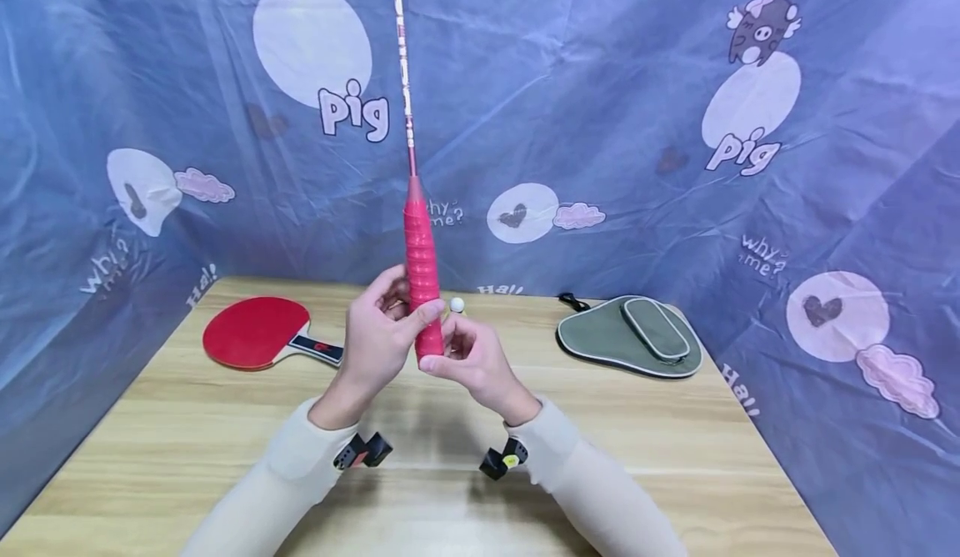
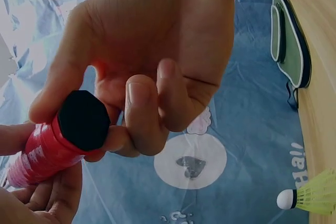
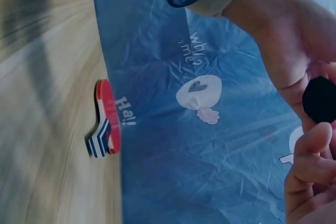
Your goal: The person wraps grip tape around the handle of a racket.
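Note:
A badminton racket with a pinkish-red wrapped grip (image 1: 422, 257) and a thin shaft (image 1: 405, 82) stands nearly upright in front of me; its head is out of view. My left hand (image 1: 378, 332) holds the lower grip between thumb and fingers. Just below, my right hand (image 1: 480, 358) pinches the grip near its bottom end. The racket's black butt cap (image 2: 84, 120) shows in the left wrist view. Behind the right hand, on the table, is a shuttlecock (image 2: 315, 191) with a white tip and yellow-green skirt, partly hidden in the head view.
A red table tennis bat (image 1: 255, 332) lies on the wooden table (image 1: 420, 490) at the left. The green zipped case (image 1: 592, 332) lies at the back right with a black strap behind it. Blue printed cloth (image 1: 525, 123) hangs around the back and sides.

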`<state>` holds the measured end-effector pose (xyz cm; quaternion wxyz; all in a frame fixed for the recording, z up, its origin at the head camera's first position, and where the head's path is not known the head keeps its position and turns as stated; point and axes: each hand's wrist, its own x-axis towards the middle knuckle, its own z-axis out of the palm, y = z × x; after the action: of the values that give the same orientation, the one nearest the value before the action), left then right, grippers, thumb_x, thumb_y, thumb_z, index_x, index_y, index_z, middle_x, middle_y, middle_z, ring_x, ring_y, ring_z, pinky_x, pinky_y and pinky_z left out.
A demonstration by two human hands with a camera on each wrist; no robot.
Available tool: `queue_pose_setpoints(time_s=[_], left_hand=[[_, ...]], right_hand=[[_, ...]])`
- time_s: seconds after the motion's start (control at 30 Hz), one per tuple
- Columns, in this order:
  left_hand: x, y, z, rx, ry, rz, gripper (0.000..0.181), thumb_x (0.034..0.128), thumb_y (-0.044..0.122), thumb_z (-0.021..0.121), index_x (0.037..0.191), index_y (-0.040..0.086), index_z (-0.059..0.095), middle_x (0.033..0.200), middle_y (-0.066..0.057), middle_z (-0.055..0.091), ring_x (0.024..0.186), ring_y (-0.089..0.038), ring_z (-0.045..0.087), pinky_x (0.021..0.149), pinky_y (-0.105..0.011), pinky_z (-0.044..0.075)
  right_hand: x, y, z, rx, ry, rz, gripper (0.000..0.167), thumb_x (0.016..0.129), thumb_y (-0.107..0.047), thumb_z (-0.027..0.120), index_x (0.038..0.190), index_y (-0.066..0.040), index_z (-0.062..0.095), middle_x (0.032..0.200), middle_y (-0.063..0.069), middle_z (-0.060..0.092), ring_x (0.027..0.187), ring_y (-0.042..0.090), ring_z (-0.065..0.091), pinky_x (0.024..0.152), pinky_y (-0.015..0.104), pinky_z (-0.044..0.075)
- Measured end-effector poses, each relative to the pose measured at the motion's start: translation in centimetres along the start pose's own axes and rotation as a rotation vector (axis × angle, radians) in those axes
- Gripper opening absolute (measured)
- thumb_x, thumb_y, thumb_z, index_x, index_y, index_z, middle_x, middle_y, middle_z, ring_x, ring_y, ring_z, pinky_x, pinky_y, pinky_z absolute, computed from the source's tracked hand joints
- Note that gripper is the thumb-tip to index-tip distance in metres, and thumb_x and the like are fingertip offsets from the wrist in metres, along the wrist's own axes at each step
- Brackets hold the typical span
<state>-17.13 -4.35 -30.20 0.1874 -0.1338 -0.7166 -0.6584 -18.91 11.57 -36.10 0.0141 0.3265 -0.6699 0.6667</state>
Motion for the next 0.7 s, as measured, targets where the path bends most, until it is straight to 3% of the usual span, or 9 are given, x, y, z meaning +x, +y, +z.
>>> queue_pose_setpoints(time_s=[0.07, 0.17, 0.3, 0.43, 0.7], left_hand=[[0.0, -0.1, -0.1, 0.006, 0.013, 0.01, 0.048, 0.0831, 0.004, 0.081, 0.127, 0.0, 0.063, 0.103, -0.02, 0.07, 0.085, -0.011, 0.067, 0.079, -0.016, 0.059], [0.0, -0.2, -0.2, 0.085, 0.037, 0.07, 0.044, 0.0842, 0.008, 0.081, 0.125, 0.0, 0.066, 0.105, -0.017, 0.069, 0.087, -0.013, 0.066, 0.08, -0.014, 0.056], [0.1, -0.4, -0.3, 0.186, 0.115, 0.155, 0.051, 0.081, 0.015, 0.086, 0.127, 0.002, 0.069, 0.104, -0.012, 0.067, 0.084, -0.014, 0.066, 0.075, -0.011, 0.055], [0.2, -0.4, -0.5, 0.236, 0.154, 0.173, 0.056, 0.0758, 0.019, 0.091, 0.125, 0.003, 0.07, 0.097, -0.011, 0.069, 0.079, -0.016, 0.068, 0.071, -0.01, 0.056], [0.7, -0.4, -1.3, 0.341, 0.143, 0.172, 0.043, 0.0746, 0.026, 0.092, 0.109, 0.006, 0.076, 0.086, -0.009, 0.077, 0.072, -0.016, 0.071, 0.065, -0.011, 0.054]], right_hand=[[-0.1, 0.0, 0.3, -0.024, 0.029, -0.02, 0.018, 0.083, -0.003, 0.077, 0.086, 0.002, 0.06, 0.075, -0.001, 0.062, 0.063, 0.003, 0.055, 0.054, 0.017, 0.047], [-0.3, 0.3, 1.0, -0.077, 0.079, -0.063, 0.018, 0.081, -0.001, 0.078, 0.084, 0.0, 0.061, 0.07, 0.008, 0.061, 0.059, 0.002, 0.051, 0.05, 0.017, 0.044], [-0.6, 0.9, 2.2, -0.2, 0.143, -0.121, 0.023, 0.079, -0.007, 0.083, 0.081, -0.004, 0.06, 0.066, 0.013, 0.06, 0.056, -0.001, 0.048, 0.046, 0.017, 0.043], [-0.9, 1.0, 3.0, -0.34, 0.195, -0.137, 0.028, 0.077, -0.013, 0.085, 0.079, -0.009, 0.058, 0.064, 0.006, 0.058, 0.056, -0.002, 0.047, 0.045, 0.016, 0.042], [-0.8, 1.2, 3.4, -0.506, 0.212, -0.107, 0.033, 0.076, -0.019, 0.087, 0.078, -0.014, 0.055, 0.066, 0.003, 0.059, 0.057, 0.0, 0.048, 0.047, 0.013, 0.042]])
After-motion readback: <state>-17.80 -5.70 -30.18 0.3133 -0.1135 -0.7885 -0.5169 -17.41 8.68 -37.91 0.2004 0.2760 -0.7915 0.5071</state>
